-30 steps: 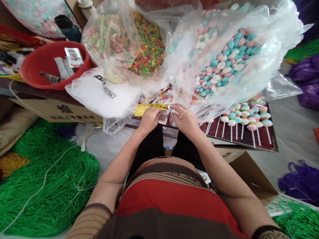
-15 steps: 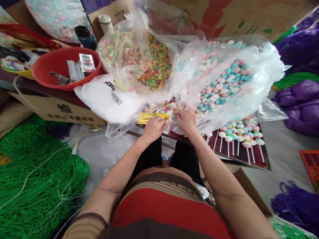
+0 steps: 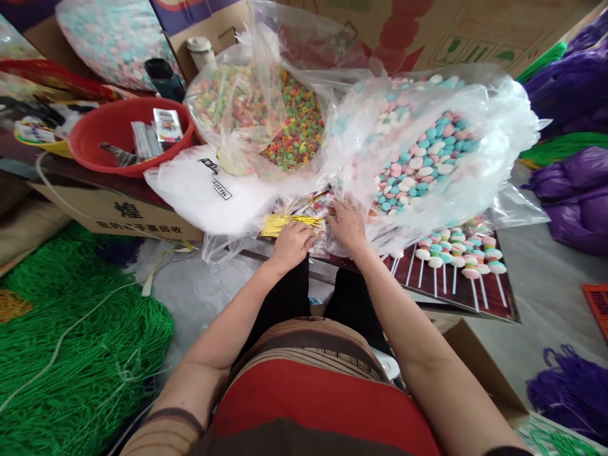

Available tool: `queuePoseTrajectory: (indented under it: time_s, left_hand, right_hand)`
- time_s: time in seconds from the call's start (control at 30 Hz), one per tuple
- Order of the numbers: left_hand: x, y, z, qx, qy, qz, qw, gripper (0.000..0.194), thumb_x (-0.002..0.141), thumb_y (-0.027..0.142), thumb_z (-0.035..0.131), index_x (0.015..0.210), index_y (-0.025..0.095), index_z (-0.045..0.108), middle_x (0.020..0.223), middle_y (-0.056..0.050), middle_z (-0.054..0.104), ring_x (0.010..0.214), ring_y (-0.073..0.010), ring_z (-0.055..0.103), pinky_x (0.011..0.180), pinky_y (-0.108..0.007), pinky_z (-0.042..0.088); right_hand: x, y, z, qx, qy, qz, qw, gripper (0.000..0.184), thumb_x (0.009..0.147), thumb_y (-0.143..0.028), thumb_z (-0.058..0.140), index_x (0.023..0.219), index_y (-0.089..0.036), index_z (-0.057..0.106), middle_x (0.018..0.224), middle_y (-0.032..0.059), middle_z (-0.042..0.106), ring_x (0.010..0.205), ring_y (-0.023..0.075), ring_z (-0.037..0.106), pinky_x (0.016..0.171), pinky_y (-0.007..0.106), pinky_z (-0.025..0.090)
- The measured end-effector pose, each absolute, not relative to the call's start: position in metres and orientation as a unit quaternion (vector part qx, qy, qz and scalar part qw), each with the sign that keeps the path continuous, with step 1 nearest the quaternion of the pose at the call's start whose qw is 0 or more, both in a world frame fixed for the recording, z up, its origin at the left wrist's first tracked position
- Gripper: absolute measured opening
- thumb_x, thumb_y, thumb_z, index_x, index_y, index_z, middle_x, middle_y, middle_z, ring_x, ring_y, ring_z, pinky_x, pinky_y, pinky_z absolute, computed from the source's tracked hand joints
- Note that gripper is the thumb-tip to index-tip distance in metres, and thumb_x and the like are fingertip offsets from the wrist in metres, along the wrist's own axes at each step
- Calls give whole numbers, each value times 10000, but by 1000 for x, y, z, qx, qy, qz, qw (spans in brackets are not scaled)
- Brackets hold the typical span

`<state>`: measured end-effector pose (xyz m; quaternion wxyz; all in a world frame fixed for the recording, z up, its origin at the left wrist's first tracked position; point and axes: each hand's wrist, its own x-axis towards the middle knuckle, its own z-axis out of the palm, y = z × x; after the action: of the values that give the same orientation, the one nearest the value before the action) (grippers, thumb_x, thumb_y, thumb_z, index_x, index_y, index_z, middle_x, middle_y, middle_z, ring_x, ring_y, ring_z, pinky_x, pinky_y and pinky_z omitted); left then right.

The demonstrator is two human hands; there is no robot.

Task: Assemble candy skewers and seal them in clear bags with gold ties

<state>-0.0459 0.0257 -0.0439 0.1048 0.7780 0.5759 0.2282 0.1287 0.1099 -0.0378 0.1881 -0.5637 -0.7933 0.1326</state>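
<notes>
My left hand point(image 3: 294, 243) lies at the near edge of a bundle of yellow metallic twist ties point(image 3: 274, 225), its fingers bent and close together. What is under its fingertips, if anything, is hidden. Just to its right, my right hand point(image 3: 348, 227) reaches over small printed clear packets point(image 3: 316, 207), fingers forward and somewhat apart, with no held thing visible. A sheer white plastic bag with "Happy" lettering point(image 3: 187, 190) lies left of the ties. On the right, candy skewers on white sticks point(image 3: 458, 252) rest on the dark table point(image 3: 496, 307).
Behind my hands stand a bag of colourful ring candies point(image 3: 297, 123) and a bag of pink, blue and white candies point(image 3: 427, 158). A red basin point(image 3: 83, 136) sits at left. Green cord point(image 3: 95, 329) heaps on the floor; purple bundles point(image 3: 577, 202) lie at right.
The view has tilted up, showing more of the carton at the back. My right hand has shifted slightly forward over the packets. My left hand stays by the twist ties.
</notes>
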Motion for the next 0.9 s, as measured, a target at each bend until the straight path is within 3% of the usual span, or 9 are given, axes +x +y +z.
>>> queuePoseTrajectory:
  time_s: [0.13,0.27,0.4,0.5,0.57,0.7,0.77,0.9]
  left_hand:
    - [-42,33,-39,746,616,231,108,235,998,281,552,1082,166,739,1096,-122,713,1060,-271,620,969,-407,489]
    - [-37,45,-35,725,649,213,93,224,989,289,573,1102,181,733,1125,-124,689,1098,-280,634,918,-382,515]
    - [-38,46,-37,728,641,219,103,210,990,274,568,1006,174,753,1102,-126,690,1083,-272,647,920,-384,527]
    - [-41,41,-33,719,628,269,130,244,1001,313,559,1016,169,755,1078,-121,701,1077,-256,653,968,-387,519]
    - [-38,36,-24,696,614,330,173,307,1009,391,547,1084,165,739,1096,-121,714,1083,-247,654,992,-387,511]
    - [-22,27,2,603,538,462,365,490,1009,560,479,1249,172,656,1089,-96,741,1008,-211,674,909,-334,527]
    - [-15,26,8,543,502,511,438,491,996,587,477,1198,179,660,1042,-77,744,996,-202,676,897,-314,522]
    - [-16,26,8,487,514,529,468,376,949,525,544,919,174,673,879,-40,705,877,-180,639,837,-298,501]
  right_hand:
    - [128,120,-42,-600,-763,129,201,311,948,-252,486,1037,-131,758,1153,217,736,1109,358,635,1003,522,455]
    - [129,126,-45,-618,-699,197,302,243,891,-233,535,875,-173,770,1003,143,783,1022,319,671,988,484,481]
    - [137,119,-37,-620,-656,227,367,299,920,-342,535,950,-175,781,1005,98,796,975,258,710,904,392,546]
    - [143,100,-22,-593,-630,210,454,278,917,-376,590,938,-183,790,1028,95,792,997,242,718,960,387,538]
    - [143,82,-11,-558,-645,182,489,240,919,-379,626,910,-211,797,993,84,793,980,243,720,974,401,534]
    - [130,50,4,-482,-737,98,463,223,959,-343,615,883,-251,803,966,78,794,960,248,718,970,437,526]
    - [125,38,10,-441,-772,79,450,225,964,-316,612,861,-253,802,944,76,798,938,249,720,962,451,525]
    - [136,25,32,-400,-781,153,455,217,992,-286,590,984,-253,804,1008,70,805,956,221,740,931,402,562]
